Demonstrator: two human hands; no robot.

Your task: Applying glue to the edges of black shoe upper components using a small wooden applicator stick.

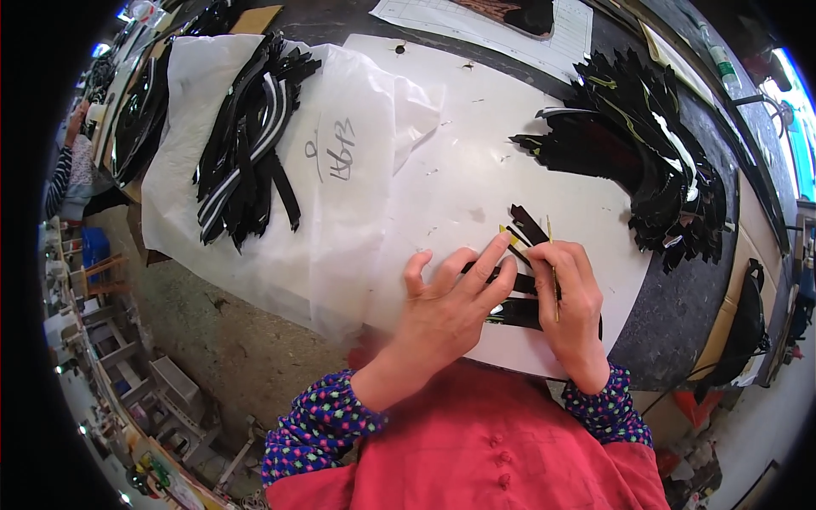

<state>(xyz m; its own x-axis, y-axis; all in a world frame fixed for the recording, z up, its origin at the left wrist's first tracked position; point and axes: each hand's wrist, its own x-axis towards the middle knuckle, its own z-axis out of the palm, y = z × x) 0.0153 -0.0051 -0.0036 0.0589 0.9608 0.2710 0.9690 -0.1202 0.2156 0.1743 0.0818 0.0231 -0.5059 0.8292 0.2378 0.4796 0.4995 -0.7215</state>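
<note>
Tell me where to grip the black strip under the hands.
Take the black strip by its free far end, coming from above. That end pokes out past the left hand and right hand; the rest is pinned flat on the white sheet.

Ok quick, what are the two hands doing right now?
Left hand: open, fingers spread flat, pressing down on the black strips.
Right hand: closed around a thin yellowish stick, held against the same strips.

Dark worktable (680, 314) above concrete floor (229, 348)
</note>
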